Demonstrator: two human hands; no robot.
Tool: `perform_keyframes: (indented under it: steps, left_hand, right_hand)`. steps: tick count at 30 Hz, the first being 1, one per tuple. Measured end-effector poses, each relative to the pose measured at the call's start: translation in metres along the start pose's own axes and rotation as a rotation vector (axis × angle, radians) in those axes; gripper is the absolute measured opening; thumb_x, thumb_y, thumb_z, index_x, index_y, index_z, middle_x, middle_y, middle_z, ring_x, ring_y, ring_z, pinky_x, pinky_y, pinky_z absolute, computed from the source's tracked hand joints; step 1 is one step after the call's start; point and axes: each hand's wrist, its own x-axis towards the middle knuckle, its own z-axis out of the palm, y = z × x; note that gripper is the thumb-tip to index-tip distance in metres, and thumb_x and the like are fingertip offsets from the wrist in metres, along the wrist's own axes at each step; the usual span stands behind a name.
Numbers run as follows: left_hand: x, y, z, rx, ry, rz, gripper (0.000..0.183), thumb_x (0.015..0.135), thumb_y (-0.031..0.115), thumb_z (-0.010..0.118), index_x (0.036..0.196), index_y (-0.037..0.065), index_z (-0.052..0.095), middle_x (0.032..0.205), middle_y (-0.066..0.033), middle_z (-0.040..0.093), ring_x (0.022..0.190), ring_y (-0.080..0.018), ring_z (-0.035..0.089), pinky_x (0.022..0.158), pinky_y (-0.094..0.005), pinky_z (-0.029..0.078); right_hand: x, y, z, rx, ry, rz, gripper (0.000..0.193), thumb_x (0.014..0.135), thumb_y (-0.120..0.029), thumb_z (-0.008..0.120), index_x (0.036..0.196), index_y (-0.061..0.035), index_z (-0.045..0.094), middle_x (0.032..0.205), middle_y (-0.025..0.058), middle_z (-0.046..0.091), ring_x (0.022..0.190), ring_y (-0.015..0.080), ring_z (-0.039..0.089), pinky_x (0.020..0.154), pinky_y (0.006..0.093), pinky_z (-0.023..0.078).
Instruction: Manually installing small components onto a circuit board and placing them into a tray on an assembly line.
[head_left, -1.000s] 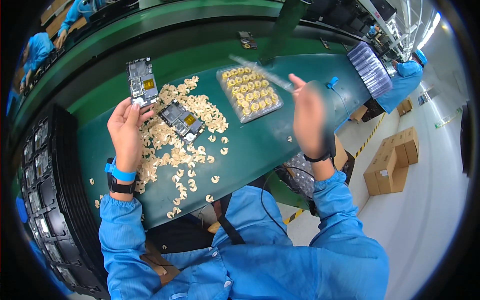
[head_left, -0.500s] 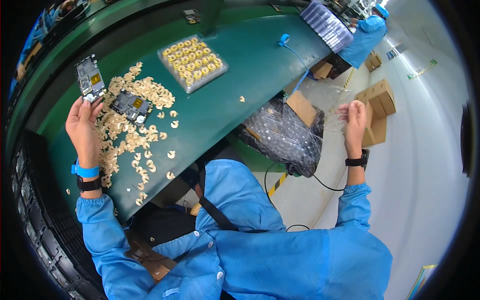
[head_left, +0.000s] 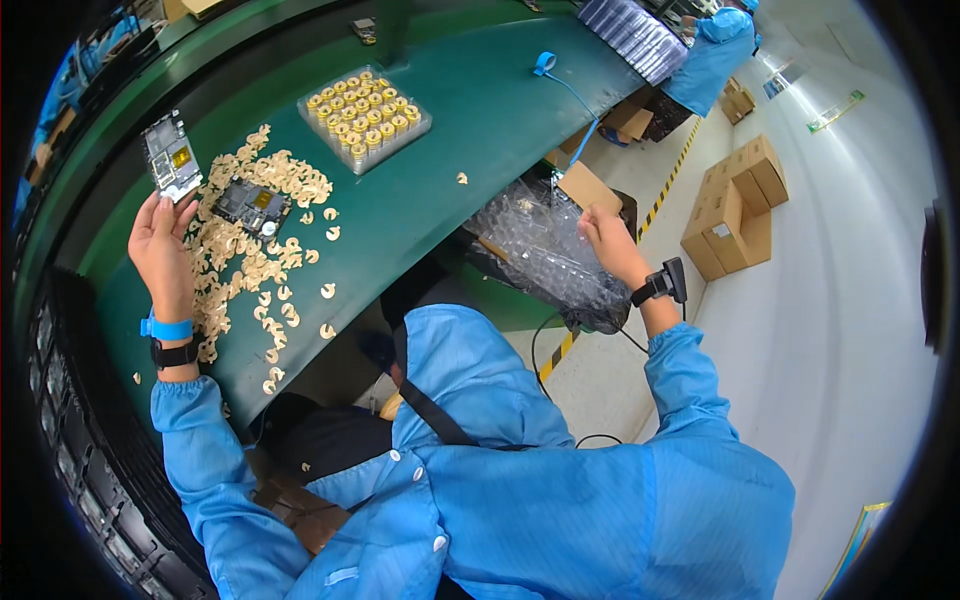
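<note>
My left hand (head_left: pixel 163 245) is closed on the lower end of a circuit board (head_left: pixel 172 158), held upright above the green workbench (head_left: pixel 430 130). A second circuit board (head_left: pixel 252 207) lies beside it on a pile of small beige curved pieces (head_left: pixel 215 250). My right hand (head_left: pixel 608 240) is off to the right, over a dark bag heaped with clear plastic (head_left: pixel 540 240). Its fingers are closed at the lower edge of a flat piece of cardboard (head_left: pixel 588 186) and overlap it. Whether they grip the cardboard or something else is hidden.
Yellow ring-shaped parts (head_left: pixel 365 115) fill a clear tray on the bench. A blue strap with a cord (head_left: pixel 545 64) lies at the far edge, near stacked clear trays (head_left: pixel 632 38). Cardboard boxes (head_left: pixel 735 210) stand on the floor at right. A co-worker in blue (head_left: pixel 715 60) stands beyond.
My right hand has moved left and inward from beside the bag to over it, at the cardboard. The clear film near that hand no longer shows separately. My left hand still holds its board.
</note>
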Motion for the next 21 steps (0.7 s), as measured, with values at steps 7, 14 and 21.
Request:
perform_keyframes:
  steps: [7,14,21]
  left_hand:
    - [-0.004,0.007,0.008,-0.012,0.029,-0.013,0.034,0.106,0.008,0.056,0.131,-0.016,0.055,0.122,-0.0210,0.067,0.108,-0.0289,0.072,0.094,-0.0366,0.062]
    - [-0.010,0.012,0.017,-0.022,0.016,-0.056,0.032,0.107,0.009,0.055,0.131,-0.013,0.057,0.122,-0.0185,0.068,0.111,-0.0263,0.071,0.094,-0.0332,0.060]
    - [-0.009,0.016,0.017,-0.028,0.039,-0.077,0.033,0.107,0.009,0.055,0.132,-0.013,0.056,0.123,-0.0185,0.068,0.109,-0.0263,0.071,0.093,-0.0333,0.060]
  right_hand:
    - [0.021,0.021,0.048,0.175,0.063,0.016,0.012,0.106,-0.012,0.053,0.105,0.0003,0.055,0.087,0.0098,0.066,0.077,0.0200,0.068,0.072,0.0344,0.053]
    - [0.018,0.045,0.086,0.192,0.009,-0.028,0.009,0.103,-0.010,0.058,0.100,-0.0021,0.056,0.082,0.0044,0.058,0.079,0.0109,0.055,0.072,0.0304,0.048]
    - [0.055,0.029,0.029,-0.228,0.228,-0.078,0.010,0.097,-0.010,0.067,0.096,0.0000,0.068,0.073,0.0103,0.065,0.072,0.0158,0.066,0.069,0.0328,0.052]
